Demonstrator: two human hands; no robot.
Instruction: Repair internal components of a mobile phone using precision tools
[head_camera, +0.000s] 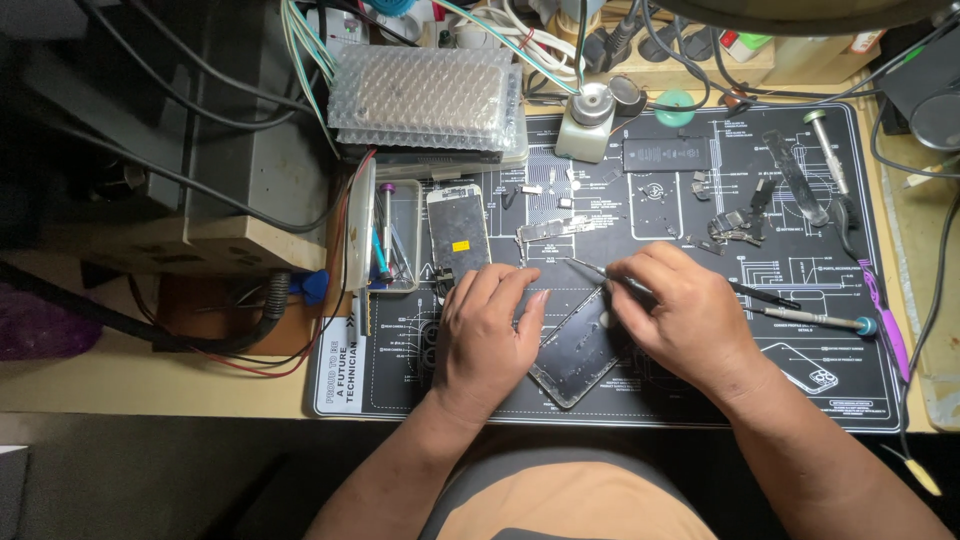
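Observation:
An opened phone body (577, 352) lies tilted on the black repair mat (800, 260), near its front edge. My left hand (487, 335) rests flat on the phone's left side and steadies it. My right hand (680, 315) grips thin metal tweezers (598, 272), whose tip points left just above the phone's upper edge. A detached phone screen (458, 231) with a yellow sticker lies behind my left hand. A small circuit board (553, 229) sits beside it.
A clear tray of screwdrivers (392, 238) stands left of the screen. A black battery (670, 153), a white bottle (588, 122), small loose parts (735, 225), a precision screwdriver (815, 319) and a purple tool (885, 320) lie on the mat. A bubble-wrapped package (425, 98) and cables sit behind.

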